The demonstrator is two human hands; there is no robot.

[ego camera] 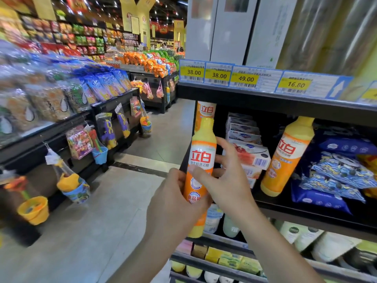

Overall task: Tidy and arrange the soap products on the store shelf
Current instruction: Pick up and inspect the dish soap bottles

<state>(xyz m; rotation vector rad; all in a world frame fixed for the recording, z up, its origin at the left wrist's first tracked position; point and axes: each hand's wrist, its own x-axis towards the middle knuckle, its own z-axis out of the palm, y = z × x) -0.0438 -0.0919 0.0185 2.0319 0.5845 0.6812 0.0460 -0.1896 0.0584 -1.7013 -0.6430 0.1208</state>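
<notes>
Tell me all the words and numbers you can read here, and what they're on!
"立白": held orange bottle, gripped by left hand and right hand.
"立白": leaning orange bottle.
"立白": bottle behind.
"38.00": first price tag.
"38.00": second price tag.
"49.00": third price tag.
"16.80": fourth price tag.
Small print, soap boxes: too blurred.

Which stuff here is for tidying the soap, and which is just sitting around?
For the job:
- orange bottle, held by left hand and right hand
- second orange bottle, leaning on the shelf
- soap boxes

Just there:
- blue packets
- price tags
- toy buckets
</notes>
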